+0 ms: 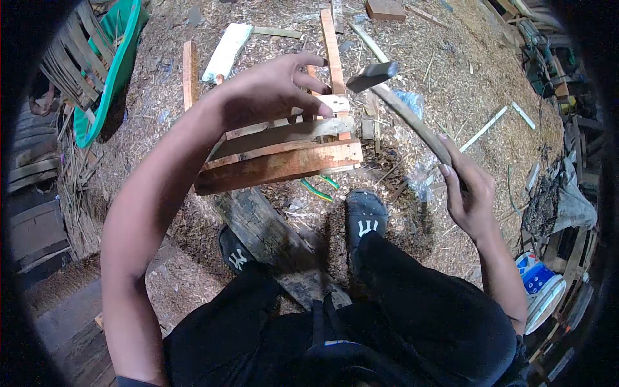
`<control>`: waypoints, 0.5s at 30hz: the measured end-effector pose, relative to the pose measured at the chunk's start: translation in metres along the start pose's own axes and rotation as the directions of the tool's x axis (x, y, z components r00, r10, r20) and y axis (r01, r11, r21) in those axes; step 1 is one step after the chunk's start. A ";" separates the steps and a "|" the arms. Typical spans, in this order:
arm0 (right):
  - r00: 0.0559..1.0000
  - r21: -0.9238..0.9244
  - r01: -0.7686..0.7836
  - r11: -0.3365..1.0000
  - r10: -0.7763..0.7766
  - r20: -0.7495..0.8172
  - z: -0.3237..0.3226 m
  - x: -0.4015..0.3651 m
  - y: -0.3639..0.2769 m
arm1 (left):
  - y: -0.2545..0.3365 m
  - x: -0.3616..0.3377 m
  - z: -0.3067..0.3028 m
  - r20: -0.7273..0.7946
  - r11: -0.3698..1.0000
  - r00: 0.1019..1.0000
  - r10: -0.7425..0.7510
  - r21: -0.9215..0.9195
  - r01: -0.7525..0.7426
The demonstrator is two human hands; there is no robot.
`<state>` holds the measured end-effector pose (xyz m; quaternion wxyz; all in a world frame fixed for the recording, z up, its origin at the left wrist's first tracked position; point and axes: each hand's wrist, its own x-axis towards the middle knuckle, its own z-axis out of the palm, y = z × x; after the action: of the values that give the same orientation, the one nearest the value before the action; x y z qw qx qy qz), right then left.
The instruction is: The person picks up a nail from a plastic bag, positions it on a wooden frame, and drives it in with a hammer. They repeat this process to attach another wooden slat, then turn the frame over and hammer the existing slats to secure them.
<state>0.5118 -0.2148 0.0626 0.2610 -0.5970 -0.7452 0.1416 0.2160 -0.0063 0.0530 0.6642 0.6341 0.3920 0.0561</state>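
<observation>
My right hand [472,191] is wrapped round the wooden handle of a hammer [412,119], its dark metal head raised beside the far right corner of a wooden slatted frame [277,161]. Over that frame reaches my left hand [278,87], fingers spread and bent, with fingertips right at a pale slat [335,103] near the joint. Several slats run across between two long reddish rails; the nearest one is a thick reddish board with nail heads at its right end. Part of the frame is hidden under my left forearm.
A weathered plank [271,235] lies between my feet, under the frame. Wood shavings cover the ground. A green tub [126,64] holding wood strips stands at left, a white-blue bucket [541,290] at right. A white packet [227,51] and brick-like block [385,9] lie farther off.
</observation>
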 end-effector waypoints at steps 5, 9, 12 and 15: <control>0.998 -0.008 -0.040 0.999 0.040 0.049 -0.004 0.002 -0.007 | -0.006 0.012 -0.012 0.058 1.000 0.998 0.008 -0.030 -0.007; 0.994 -0.030 0.066 0.997 -0.068 -0.079 -0.001 0.004 -0.009 | -0.002 0.008 -0.009 0.060 1.000 0.998 0.002 -0.032 -0.001; 0.966 -0.052 0.128 0.990 -0.136 -0.220 0.001 0.004 -0.008 | -0.003 0.011 -0.009 0.050 0.999 0.999 0.012 -0.041 -0.010; 0.988 -0.085 -0.084 0.993 0.094 0.122 -0.006 0.010 -0.015 | 0.002 0.009 -0.009 0.075 0.998 0.997 0.029 -0.054 -0.025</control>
<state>0.5015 -0.2094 0.0779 0.1832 -0.6295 -0.7378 0.1607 0.2180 0.0068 0.0515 0.6944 0.6230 0.3564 0.0515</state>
